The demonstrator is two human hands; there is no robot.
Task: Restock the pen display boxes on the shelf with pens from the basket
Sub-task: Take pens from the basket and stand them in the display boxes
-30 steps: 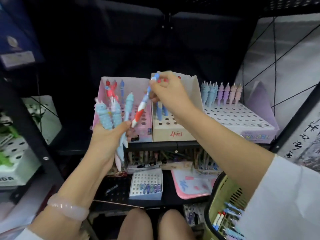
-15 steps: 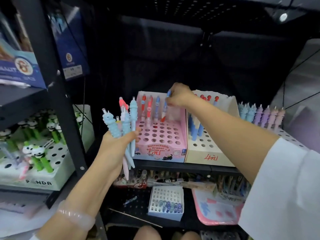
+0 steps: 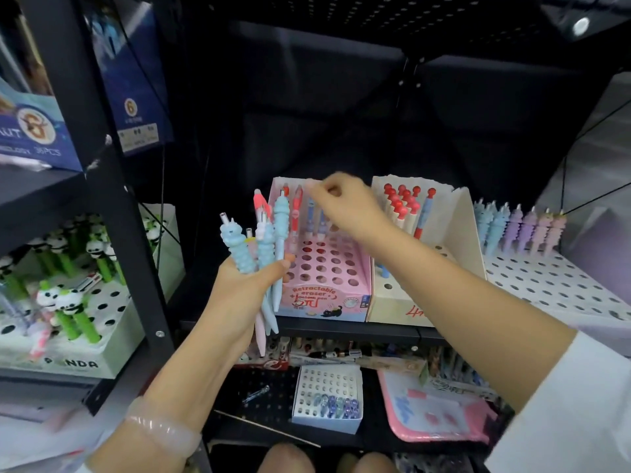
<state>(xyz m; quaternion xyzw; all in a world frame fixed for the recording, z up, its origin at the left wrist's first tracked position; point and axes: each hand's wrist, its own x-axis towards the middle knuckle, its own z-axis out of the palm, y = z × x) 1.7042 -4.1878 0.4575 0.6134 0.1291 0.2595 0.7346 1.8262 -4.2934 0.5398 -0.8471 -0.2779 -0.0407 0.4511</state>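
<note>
My left hand (image 3: 244, 285) is raised just left of the pink display box (image 3: 327, 278), fingers curled tight around a bundle. My right hand (image 3: 345, 204) reaches over the box's back row, fingers loosely curled, forearm stretched across.

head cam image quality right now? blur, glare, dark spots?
Head view: right hand motion-blurred at the fingers above the pink display box; left hand and its pen bunch fairly sharp; upper shelf back nearly black; one bright lamp spot top right; wide-angle bending at the edges.
</note>
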